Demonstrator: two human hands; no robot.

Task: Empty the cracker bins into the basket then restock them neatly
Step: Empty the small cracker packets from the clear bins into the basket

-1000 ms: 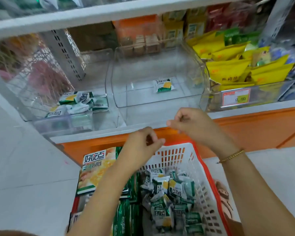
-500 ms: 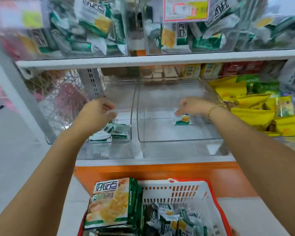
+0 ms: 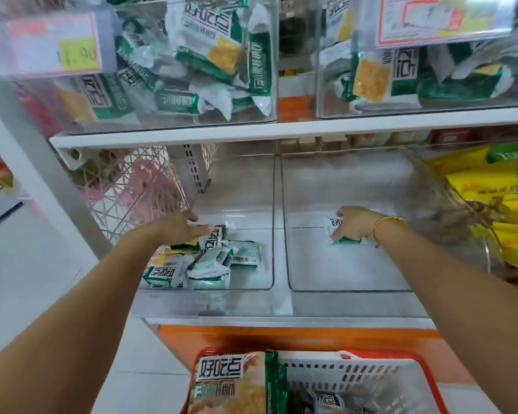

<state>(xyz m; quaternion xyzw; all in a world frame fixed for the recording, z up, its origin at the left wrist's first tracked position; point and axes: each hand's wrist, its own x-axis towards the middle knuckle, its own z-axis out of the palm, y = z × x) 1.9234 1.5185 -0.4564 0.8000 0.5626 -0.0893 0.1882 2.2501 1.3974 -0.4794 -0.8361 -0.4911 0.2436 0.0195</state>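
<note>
Two clear plastic bins stand side by side on the lower shelf. The left bin [image 3: 245,282] holds several small green-and-white cracker packets [image 3: 210,258]. My left hand [image 3: 180,227] reaches into it and rests on the top packets with its fingers stretched over them. The right bin [image 3: 350,286] holds a single cracker packet [image 3: 346,239]. My right hand [image 3: 352,224] grips that packet on the bin floor. Below, the red-rimmed white basket [image 3: 371,375] holds large and small cracker packs [image 3: 231,383].
The upper shelf [image 3: 281,131] carries clear bins full of the same crackers, with price labels [image 3: 51,44] on their fronts. Yellow snack bags [image 3: 491,186] fill the bin to the right. A wire rack [image 3: 138,189] stands to the left. An orange shelf base [image 3: 281,337] runs below.
Both hands rose from above the basket and reached into the two lower bins. The left hand came down onto the packets, and the right hand closed on the single packet.
</note>
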